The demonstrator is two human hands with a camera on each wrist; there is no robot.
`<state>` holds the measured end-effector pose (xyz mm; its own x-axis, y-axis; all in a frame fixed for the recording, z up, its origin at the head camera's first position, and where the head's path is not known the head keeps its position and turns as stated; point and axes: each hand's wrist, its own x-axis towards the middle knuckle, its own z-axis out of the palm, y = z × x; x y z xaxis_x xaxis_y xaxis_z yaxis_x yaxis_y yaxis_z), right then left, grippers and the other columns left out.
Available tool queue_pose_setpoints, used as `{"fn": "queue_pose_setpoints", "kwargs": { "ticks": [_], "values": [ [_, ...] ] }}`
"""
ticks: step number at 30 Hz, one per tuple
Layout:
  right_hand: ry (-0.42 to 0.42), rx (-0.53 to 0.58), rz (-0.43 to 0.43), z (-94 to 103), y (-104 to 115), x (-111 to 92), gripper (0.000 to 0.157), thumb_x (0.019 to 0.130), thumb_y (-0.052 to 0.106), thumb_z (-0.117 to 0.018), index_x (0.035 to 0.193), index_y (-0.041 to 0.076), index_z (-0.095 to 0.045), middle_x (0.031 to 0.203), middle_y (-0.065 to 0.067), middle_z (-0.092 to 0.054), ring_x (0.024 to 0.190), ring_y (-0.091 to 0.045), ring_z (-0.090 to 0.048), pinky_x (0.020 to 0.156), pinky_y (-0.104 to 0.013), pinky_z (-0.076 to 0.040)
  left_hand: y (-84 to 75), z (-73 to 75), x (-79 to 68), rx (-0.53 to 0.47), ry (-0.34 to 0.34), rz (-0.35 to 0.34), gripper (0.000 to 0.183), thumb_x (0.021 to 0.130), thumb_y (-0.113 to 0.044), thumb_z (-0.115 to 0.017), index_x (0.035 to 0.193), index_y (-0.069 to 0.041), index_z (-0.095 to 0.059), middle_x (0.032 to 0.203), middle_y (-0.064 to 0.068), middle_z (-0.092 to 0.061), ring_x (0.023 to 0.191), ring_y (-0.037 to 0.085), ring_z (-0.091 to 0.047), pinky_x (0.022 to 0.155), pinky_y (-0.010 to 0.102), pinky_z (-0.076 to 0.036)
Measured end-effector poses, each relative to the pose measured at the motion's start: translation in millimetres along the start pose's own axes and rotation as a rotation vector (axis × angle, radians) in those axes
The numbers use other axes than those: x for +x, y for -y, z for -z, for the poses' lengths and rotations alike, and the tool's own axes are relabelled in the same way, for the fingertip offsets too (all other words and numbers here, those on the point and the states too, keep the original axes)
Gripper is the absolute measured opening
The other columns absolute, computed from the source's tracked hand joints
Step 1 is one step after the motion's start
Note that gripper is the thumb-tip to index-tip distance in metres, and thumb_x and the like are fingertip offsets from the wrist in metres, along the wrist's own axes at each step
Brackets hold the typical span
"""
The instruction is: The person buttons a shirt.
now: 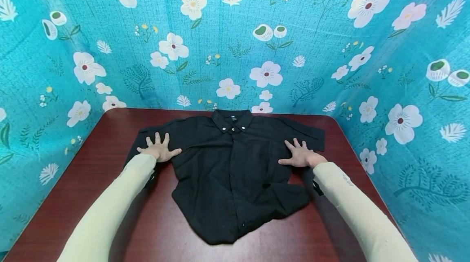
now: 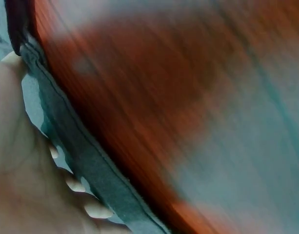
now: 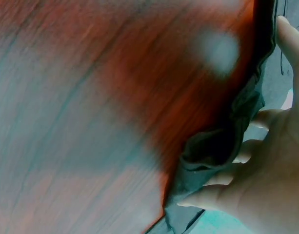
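A black button-up shirt (image 1: pixel 213 164) lies face up on the table, collar at the far side, its lower hem uneven and its right lower part bunched. With fingers spread, my left hand (image 1: pixel 158 149) rests on the sleeve at the left. My right hand (image 1: pixel 299 156), fingers likewise spread, rests on the shirt near the right sleeve. In the left wrist view the left palm (image 2: pixel 22 146) is beside a strip of dark cloth (image 2: pixel 86 141). The right wrist view has the right hand (image 3: pixel 266 180) against a folded dark edge (image 3: pixel 212 151).
The dark red wooden table (image 1: pixel 92 172) extends around the shirt on both sides and in front. A turquoise flowered cloth (image 1: pixel 220 49) hangs behind the table and along its sides.
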<state>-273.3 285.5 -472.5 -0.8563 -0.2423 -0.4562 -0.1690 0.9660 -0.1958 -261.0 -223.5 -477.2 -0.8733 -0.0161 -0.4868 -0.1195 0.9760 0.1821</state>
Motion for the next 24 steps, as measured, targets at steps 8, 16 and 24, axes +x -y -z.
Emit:
{"fn": "queue_pose_setpoints", "kwargs": {
  "ticks": [8, 16, 24],
  "values": [
    [-0.038, 0.003, -0.004, -3.7, 2, -1, 0.099, 0.084, 0.066, -0.052, 0.15, 0.003, -0.013, 0.151, -0.032, -0.004, 0.133, -0.057, -0.003, 0.097, -0.073, -0.015, -8.7, -1.2, -0.6, 0.019, -0.055, -0.061, 0.084, 0.096, -0.056, -0.035, 0.149, 0.0, 0.0, 0.149, 0.034, 0.01, 0.132, 0.058, 0.008, 0.095, 0.076, -0.005],
    [-0.12, -0.039, 0.06, -14.2, 30, -22, 0.079, 0.094, 0.049, -0.049, 0.148, -0.001, -0.021, 0.149, -0.033, -0.015, 0.134, -0.054, -0.011, 0.103, -0.064, -0.019, -48.7, -7.2, -38.4, 0.13, -0.101, -0.253, 0.065, 0.102, -0.04, -0.033, 0.146, 0.006, -0.02, 0.151, 0.032, -0.006, 0.136, 0.051, -0.004, 0.101, 0.07, -0.01],
    [-0.173, -0.049, 0.184, -29.4, 38, -49, 0.076, 0.094, 0.046, -0.053, 0.147, 0.0, -0.025, 0.149, -0.031, -0.02, 0.135, -0.052, -0.015, 0.103, -0.062, -0.022, -62.6, -31.3, -83.3, 0.201, -0.166, -0.445, 0.069, 0.099, -0.043, -0.042, 0.143, 0.008, -0.029, 0.15, 0.03, -0.017, 0.138, 0.046, -0.013, 0.106, 0.06, -0.016]
  ]
}}
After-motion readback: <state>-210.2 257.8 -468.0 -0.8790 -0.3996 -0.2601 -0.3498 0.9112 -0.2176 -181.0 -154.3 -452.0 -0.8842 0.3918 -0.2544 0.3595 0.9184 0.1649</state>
